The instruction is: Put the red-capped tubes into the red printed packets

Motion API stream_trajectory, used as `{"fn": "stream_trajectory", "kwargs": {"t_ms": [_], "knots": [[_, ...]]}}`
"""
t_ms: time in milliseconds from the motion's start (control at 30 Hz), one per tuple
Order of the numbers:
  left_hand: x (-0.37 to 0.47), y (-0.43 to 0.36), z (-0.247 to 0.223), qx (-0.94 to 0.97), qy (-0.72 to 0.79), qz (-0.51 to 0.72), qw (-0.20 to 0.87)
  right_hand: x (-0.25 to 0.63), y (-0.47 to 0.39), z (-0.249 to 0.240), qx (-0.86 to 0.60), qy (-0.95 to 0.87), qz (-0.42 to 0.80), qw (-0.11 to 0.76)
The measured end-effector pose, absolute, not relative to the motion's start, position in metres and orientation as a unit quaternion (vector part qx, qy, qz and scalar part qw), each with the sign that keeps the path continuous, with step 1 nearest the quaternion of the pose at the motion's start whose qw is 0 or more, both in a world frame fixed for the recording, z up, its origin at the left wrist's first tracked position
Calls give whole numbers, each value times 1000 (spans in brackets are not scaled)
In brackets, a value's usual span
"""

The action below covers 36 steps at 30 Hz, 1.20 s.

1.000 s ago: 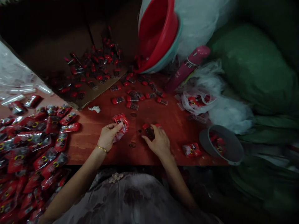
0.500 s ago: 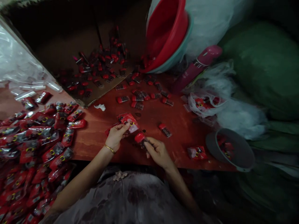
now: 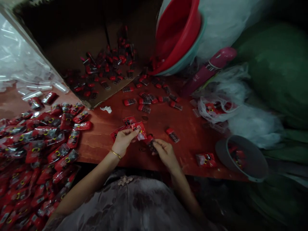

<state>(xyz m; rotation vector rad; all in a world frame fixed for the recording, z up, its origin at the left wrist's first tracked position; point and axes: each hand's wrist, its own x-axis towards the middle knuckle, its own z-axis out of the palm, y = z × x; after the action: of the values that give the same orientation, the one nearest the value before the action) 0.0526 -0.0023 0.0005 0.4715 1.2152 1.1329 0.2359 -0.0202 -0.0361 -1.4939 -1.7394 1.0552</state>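
Observation:
Between thumb and fingers, my left hand pinches a small red printed packet with a pale lower part. My right hand grips a small clear container of dark contents; its red cap end meets the packet's lower right edge. Whether the cap is inside the packet, I cannot tell. More red packets lie flat on the table just beyond my left hand. To the right of my hands rests a single red-capped container.
Wrapped red packs are heaped at left. A cardboard box with many red-capped containers stands behind. Stacked basins, a pink flask, plastic bags and a grey bowl line the right side.
My right hand has turned the container slightly and brought its red cap up against the packet in my left hand. The whole view has shifted a little.

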Motion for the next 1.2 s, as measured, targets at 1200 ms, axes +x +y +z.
{"fn": "stream_trajectory", "kwargs": {"t_ms": [1200], "knots": [[62,-15,-6,203,560,513,618,195,-26,-38,-581,-673,185,418]]}}
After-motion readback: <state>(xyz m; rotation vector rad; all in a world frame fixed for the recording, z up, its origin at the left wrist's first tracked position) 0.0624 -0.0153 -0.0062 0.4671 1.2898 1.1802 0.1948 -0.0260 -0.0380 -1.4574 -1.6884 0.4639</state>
